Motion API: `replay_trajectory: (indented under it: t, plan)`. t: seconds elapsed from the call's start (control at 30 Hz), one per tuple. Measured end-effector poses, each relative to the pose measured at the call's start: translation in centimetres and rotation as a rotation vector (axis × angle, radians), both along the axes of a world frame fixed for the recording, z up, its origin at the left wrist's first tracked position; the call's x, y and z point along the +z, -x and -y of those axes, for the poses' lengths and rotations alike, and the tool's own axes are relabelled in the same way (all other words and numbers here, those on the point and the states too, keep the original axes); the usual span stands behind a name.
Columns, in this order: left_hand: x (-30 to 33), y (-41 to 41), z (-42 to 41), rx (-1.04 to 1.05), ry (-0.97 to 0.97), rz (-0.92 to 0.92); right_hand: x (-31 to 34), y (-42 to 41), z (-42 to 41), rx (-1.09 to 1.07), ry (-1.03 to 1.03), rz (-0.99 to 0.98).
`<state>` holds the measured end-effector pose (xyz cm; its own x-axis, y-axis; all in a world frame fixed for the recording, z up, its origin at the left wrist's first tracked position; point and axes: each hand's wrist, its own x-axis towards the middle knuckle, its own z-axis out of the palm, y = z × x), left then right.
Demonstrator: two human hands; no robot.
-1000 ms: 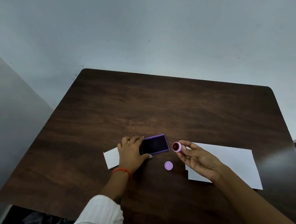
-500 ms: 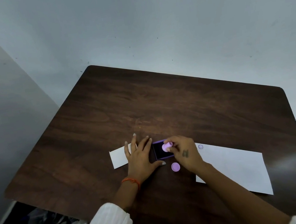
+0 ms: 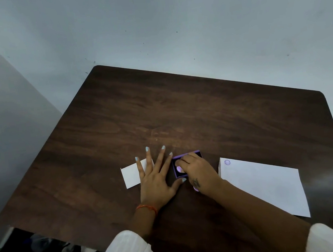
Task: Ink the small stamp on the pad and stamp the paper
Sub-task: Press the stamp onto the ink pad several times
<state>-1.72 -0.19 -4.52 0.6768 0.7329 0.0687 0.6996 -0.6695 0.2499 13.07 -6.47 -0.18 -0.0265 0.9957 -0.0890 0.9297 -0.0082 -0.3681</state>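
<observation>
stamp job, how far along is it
One round print already sits on the large paper's near corner. Now the right hand presses the small stamp into the ink pad, the left hand flat beside it. Left: the next print on the paper.

Dim, soft, slightly blurred view; wide-angle bending at edges, faint glare on the table [image 3: 327,178].

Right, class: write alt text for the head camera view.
A right hand presses a small purple stamp onto an ink pad steadied by the left hand; white paper with one stamp mark lies to the right.
</observation>
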Motion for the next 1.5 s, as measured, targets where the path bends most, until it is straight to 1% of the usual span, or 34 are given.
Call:
replay_trajectory:
  t: [0.17,0.33,0.43,0.57,0.6,0.7,0.77,0.87,1.03,1.13,1.3,1.37,1.43,1.5]
  plan:
    - [-0.1,-0.1,-0.1,-0.024,0.002,0.018,-0.3,0.9,0.5,-0.087,-0.037,-0.034]
    - [0.0,-0.1,-0.2,-0.039,0.011,0.016,-0.1,2.1,0.6,-0.233,-0.042,-0.076]
    - [0.1,0.0,-0.1,-0.046,0.019,0.031,0.3,2.2,0.5,-0.261,-0.037,-0.114]
    - [0.1,-0.1,-0.1,-0.047,0.013,0.040,1.5,-0.4,-0.6,-0.314,0.056,-0.260]
    - [0.1,-0.1,-0.1,-0.048,0.015,0.043,1.6,-0.9,-0.7,-0.279,0.076,-0.233]
    - [0.1,-0.2,-0.2,-0.054,0.020,0.039,1.1,-1.0,-0.4,-0.070,0.102,-0.064]
    - [0.1,-0.2,-0.2,-0.054,0.013,0.028,0.8,-0.6,-0.1,-0.018,0.088,-0.013]
    - [0.1,-0.1,-0.2,-0.063,0.013,0.044,0.6,-0.2,-0.1,-0.041,0.063,0.007]
    - [0.0,-0.3,-0.2,-0.068,0.016,0.083,0.3,1.1,0.4,-0.176,-0.018,-0.040]
    - [-0.1,-0.2,-0.2,-0.072,0.002,0.066,0.6,0.6,0.4,-0.180,-0.030,-0.070]
    - [-0.1,-0.3,-0.2,-0.071,0.004,0.067,1.5,-2.0,-1.0,0.127,0.089,0.017]
    - [-0.1,-0.3,-0.2,-0.074,0.003,0.071,1.6,-2.2,-1.2,0.180,0.089,0.042]
    - [-0.2,-0.3,-0.2,-0.085,0.004,0.072,1.3,-1.7,-1.0,0.123,0.055,0.027]
    - [-0.3,-0.3,-0.2,-0.094,0.004,0.059,0.8,-0.6,-0.4,-0.006,0.012,0.003]
